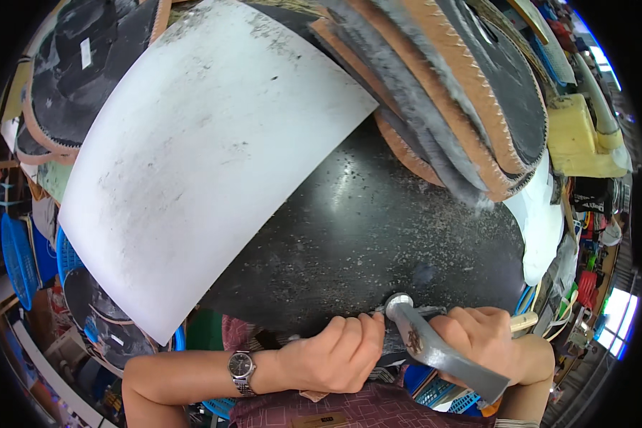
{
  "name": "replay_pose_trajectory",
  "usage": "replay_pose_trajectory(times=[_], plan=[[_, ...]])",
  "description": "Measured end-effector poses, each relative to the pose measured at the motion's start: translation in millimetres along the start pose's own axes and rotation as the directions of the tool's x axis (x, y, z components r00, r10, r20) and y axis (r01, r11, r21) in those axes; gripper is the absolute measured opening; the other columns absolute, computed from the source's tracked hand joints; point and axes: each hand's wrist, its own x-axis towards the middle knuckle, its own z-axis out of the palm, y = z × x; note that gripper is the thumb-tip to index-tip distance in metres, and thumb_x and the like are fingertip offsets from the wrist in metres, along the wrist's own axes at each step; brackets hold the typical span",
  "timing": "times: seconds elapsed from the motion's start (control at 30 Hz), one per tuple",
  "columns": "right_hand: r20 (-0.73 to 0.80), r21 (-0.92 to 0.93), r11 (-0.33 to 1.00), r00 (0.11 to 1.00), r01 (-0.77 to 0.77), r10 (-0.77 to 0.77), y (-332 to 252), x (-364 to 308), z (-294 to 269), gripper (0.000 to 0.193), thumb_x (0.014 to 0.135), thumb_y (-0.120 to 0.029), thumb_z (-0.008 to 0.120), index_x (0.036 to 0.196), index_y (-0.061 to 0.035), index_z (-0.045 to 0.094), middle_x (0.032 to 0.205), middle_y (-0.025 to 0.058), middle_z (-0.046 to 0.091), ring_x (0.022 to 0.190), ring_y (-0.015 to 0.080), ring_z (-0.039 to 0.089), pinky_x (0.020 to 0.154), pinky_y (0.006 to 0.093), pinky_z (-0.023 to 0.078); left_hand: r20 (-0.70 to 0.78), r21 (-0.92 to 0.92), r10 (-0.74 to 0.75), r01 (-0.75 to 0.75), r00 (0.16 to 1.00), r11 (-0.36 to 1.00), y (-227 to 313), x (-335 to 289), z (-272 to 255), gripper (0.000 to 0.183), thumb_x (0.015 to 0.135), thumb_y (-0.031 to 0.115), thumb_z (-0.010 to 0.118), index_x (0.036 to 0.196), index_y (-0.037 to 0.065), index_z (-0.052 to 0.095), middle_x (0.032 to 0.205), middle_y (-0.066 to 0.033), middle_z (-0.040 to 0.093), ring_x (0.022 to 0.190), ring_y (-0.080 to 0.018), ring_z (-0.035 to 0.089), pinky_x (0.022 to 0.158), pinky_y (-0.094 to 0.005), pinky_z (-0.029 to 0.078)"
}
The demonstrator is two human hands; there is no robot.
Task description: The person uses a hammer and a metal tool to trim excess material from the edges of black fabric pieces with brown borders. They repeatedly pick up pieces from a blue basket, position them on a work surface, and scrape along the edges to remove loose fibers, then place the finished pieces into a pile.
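Observation:
My right hand [481,341] is wrapped around the handle of a hammer [435,344]. The grey metal head slants across in front of the fingers, its round face towards my left hand, and the pale wooden handle end sticks out to the right. Close beside the hammer face, my left hand [339,354] is closed in a pinch at the near edge of a dark work surface [335,235]. What its fingertips grip is hidden or too small to name. Grey fuzzy material shows at the edge between the two hands.
A large white sheet [207,150] covers the left of the surface. Stacked black pads [506,85] with tan stitched borders and grey fluff stand at the far right; similar pads [85,64] lie far left. A yellow container [585,139] sits right. Crumbs dot the dark surface.

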Motion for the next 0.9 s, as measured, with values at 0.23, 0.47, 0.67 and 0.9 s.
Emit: replay_pose_trajectory(times=[0.23,0.47,0.67,0.9], plan=[[0.033,-0.127,0.99,0.997,0.068,-0.064,-7,5,-1,0.029,0.065,-0.018,0.058,0.089,-0.0016,0.054,0.063,0.0007,0.04,0.048,0.0115,0.049,0.04,0.0245,0.037,0.081,-0.001,0.074,-0.075,0.994,0.997,-4,5,-7,0.024,0.074,0.013,0.055,0.08,-0.008,0.065,0.078,-0.0121,0.059,0.069,-0.0197,0.055,0.061,-0.0281,0.044],[0.028,-0.13,0.987,0.995,0.094,-0.091,-3,15,-9,0.029,0.062,-0.016,0.058,0.086,-0.0016,0.053,0.063,0.0002,0.041,0.048,0.0104,0.047,0.039,0.0236,0.036,0.105,-0.055,0.037,-0.031,0.994,0.998,-5,8,-10,0.021,0.076,0.013,0.057,0.086,-0.005,0.065,0.076,-0.0085,0.056,0.068,-0.0176,0.055,0.062,-0.0263,0.047],[0.06,-0.083,0.993,0.995,0.083,-0.078,-1,6,5,0.031,0.062,-0.016,0.06,0.088,-0.0017,0.051,0.066,0.002,0.044,0.049,0.0115,0.051,0.04,0.0244,0.038,0.106,-0.175,-0.126,0.144,0.986,0.974,-5,7,-13,0.024,0.075,0.017,0.065,0.091,-0.001,0.065,0.077,-0.005,0.055,0.066,-0.0152,0.052,0.06,-0.0257,0.043],[-0.006,-0.122,0.992,1.0,0.028,-0.029,-8,-3,13,0.035,0.063,-0.017,0.061,0.092,-0.001,0.051,0.069,0.0035,0.046,0.049,0.0122,0.053,0.04,0.025,0.039,0.029,-0.03,-0.449,0.45,0.893,0.892,31,-1,-11,0.024,0.072,0.018,0.074,0.09,0.003,0.069,0.07,0.0011,0.053,0.054,-0.0116,0.048,0.048,-0.0243,0.035]])
